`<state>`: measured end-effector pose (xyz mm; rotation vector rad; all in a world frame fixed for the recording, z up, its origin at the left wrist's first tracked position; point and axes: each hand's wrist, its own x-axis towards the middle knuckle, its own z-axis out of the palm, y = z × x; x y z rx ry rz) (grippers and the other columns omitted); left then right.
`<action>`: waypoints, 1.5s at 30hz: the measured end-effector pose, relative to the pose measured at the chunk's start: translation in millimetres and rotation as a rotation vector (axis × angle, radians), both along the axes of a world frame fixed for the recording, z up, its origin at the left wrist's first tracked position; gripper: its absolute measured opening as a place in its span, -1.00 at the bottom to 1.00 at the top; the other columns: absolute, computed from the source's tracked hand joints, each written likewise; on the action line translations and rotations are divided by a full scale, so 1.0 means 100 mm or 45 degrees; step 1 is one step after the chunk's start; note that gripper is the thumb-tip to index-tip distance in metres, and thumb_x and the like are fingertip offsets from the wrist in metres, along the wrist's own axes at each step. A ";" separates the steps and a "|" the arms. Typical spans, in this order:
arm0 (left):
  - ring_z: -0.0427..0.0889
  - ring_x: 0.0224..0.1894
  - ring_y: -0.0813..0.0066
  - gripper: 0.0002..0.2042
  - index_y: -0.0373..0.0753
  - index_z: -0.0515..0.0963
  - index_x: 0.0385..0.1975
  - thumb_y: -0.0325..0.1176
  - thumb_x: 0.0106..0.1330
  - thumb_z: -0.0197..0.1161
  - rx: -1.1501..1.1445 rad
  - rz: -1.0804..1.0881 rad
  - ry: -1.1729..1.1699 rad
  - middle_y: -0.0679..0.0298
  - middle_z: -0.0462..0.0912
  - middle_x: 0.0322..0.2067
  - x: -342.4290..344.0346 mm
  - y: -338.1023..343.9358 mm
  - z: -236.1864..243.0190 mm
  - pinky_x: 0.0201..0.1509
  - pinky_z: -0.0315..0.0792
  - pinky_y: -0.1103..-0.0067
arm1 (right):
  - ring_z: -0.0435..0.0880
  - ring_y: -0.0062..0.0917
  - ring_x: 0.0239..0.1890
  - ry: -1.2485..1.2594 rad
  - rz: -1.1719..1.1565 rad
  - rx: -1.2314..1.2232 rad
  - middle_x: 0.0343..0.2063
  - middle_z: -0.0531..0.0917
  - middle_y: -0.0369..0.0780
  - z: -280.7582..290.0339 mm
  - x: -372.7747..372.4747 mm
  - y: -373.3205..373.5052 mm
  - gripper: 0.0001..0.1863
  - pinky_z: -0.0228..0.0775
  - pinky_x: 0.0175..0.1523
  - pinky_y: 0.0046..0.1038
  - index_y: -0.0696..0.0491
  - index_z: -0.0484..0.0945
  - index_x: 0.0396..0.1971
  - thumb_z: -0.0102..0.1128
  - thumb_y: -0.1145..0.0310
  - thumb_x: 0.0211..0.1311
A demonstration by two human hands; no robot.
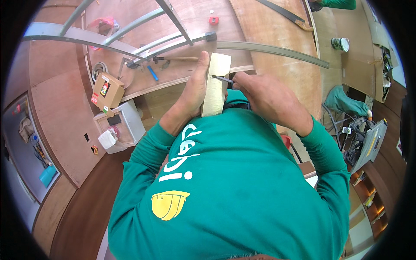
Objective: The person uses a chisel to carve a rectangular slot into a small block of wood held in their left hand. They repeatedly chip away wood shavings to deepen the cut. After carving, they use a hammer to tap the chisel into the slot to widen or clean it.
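Note:
My left hand (pixel 190 95) grips a pale wooden block (pixel 214 95) along its left side, thumb pointing up. The block stands nearly upright in front of my chest, its lower end close to my green shirt. In my closed right hand (pixel 271 97) is a slim, dark pointed tool (pixel 224 79); whether it is a pencil, a blade or something else I cannot tell. Its tip touches the block's face in the upper half, by a small dark mark. Part of the tool is hidden by my fingers.
Beyond my hands, a plywood bench holds a metal ladder (pixel 125 28), a hammer (pixel 184 58), a blue stick-like object (pixel 152 73), a red tape measure (pixel 213 20), a long metal strip (pixel 277 51) and a handsaw (pixel 286 15). A cardboard box (pixel 113 93) stands left. Another person's green sleeve (pixel 340 4) shows far right.

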<state>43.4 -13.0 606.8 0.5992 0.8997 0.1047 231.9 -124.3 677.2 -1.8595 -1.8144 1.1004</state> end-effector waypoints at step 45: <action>0.69 -0.51 0.43 -0.22 -0.20 0.67 -0.08 0.48 0.62 -0.19 -0.001 -0.184 0.000 0.20 0.70 -0.41 0.02 0.09 -0.02 -0.49 0.60 0.51 | 0.73 0.00 -0.20 -0.225 -0.067 -0.039 -0.30 0.69 0.01 0.06 -0.20 -0.16 -0.91 0.57 -0.10 -0.01 0.13 0.42 -0.07 -0.02 0.51 0.52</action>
